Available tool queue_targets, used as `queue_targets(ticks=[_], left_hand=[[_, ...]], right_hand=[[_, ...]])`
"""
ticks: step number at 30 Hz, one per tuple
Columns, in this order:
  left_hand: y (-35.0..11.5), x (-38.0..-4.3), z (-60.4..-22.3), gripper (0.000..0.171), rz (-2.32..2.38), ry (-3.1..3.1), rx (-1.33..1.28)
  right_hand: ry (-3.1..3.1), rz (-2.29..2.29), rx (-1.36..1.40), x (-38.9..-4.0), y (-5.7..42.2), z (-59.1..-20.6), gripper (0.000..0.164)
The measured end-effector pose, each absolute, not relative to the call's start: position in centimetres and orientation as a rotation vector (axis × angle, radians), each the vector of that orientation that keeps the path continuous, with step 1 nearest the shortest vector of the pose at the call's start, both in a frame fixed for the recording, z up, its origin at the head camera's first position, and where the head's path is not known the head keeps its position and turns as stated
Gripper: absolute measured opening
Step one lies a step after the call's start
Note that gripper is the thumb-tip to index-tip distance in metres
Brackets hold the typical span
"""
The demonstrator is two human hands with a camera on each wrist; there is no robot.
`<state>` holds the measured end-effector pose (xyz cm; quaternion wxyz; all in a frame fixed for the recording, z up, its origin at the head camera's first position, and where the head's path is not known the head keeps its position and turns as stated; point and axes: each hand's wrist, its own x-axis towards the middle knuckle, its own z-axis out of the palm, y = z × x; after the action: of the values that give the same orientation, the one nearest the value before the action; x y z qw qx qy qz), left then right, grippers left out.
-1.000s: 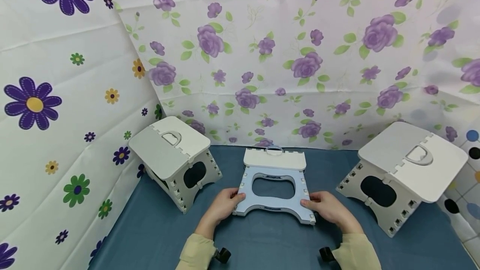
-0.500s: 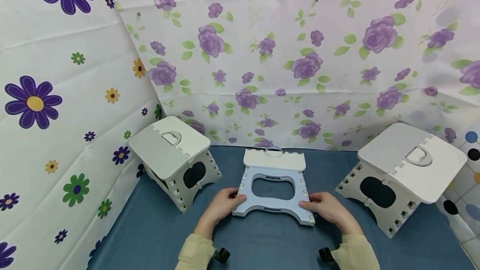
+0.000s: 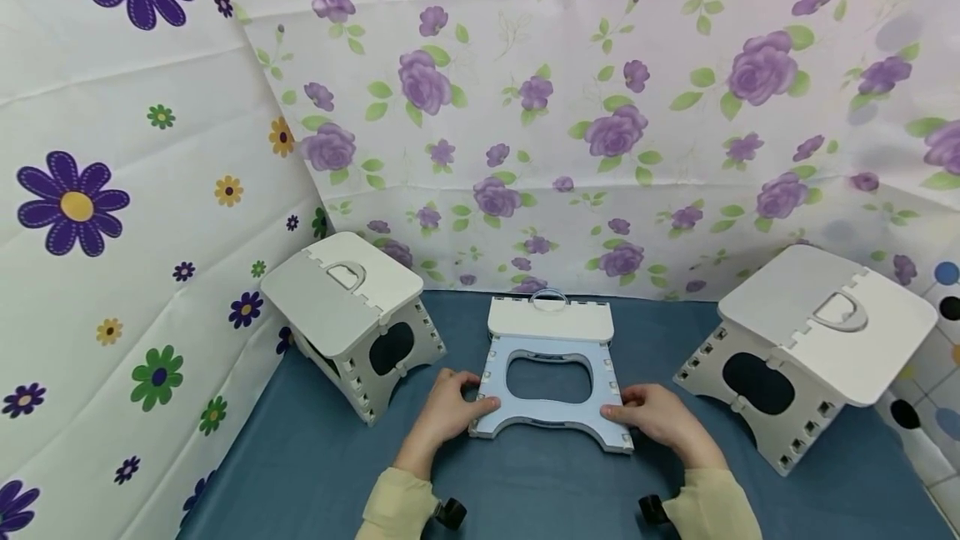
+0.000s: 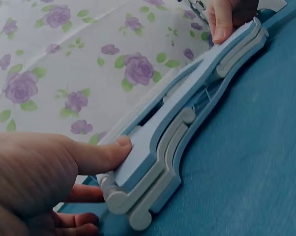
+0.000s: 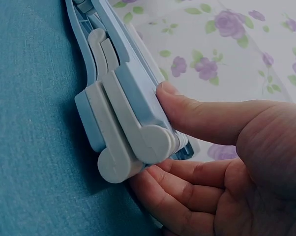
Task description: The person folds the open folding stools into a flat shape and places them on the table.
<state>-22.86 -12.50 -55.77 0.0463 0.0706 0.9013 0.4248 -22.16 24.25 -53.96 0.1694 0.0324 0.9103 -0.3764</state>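
A folding stool, folded flat with light blue leg panels and a white top part, lies in the middle of the blue cloth. Its carrying handle points toward the back wall. My left hand holds its near left corner, thumb on the blue panel and the other fingers along the side and lower. At the near right corner, my right hand grips the stool with the thumb pressed on the panel's edge and the other fingers curled at the underside.
One unfolded white-and-grey stool stands at the left, angled near the flowered side sheet. Another unfolded stool stands at the right. A rose-patterned sheet hangs behind the blue cloth.
My left hand has shifted its hold, its thumb sliding a little further onto the blue panel and its fingers lifting at the side. My right hand stays at its corner.
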Motion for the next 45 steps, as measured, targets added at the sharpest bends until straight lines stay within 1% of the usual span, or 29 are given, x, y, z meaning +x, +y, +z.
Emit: queue_targets(ticks=[11,16,28,39,45], left_hand=[[-12.87,-22.94,-55.95,0.053,1.318,2.76,0.211],[-12.89,-22.9,-55.96,0.054,1.313,2.765,0.2],[-12.67,-23.01,-56.07,0.053,1.307,2.768,0.203],[-12.52,-22.96,-56.0,0.053,1.297,2.765,0.187],[-12.69,-23.05,-56.01,0.054,1.303,2.748,0.201]], right_hand=[[2.613,-1.059,0.1,-21.93,23.97,-53.93,0.073],[2.618,-1.054,0.085,-21.97,23.91,-54.13,0.074],[2.619,-1.067,0.055,-21.9,23.81,-54.03,0.064],[2.599,-1.073,0.062,-21.74,23.68,-53.91,0.066],[2.61,-1.01,0.052,-21.85,23.76,-53.64,0.072]])
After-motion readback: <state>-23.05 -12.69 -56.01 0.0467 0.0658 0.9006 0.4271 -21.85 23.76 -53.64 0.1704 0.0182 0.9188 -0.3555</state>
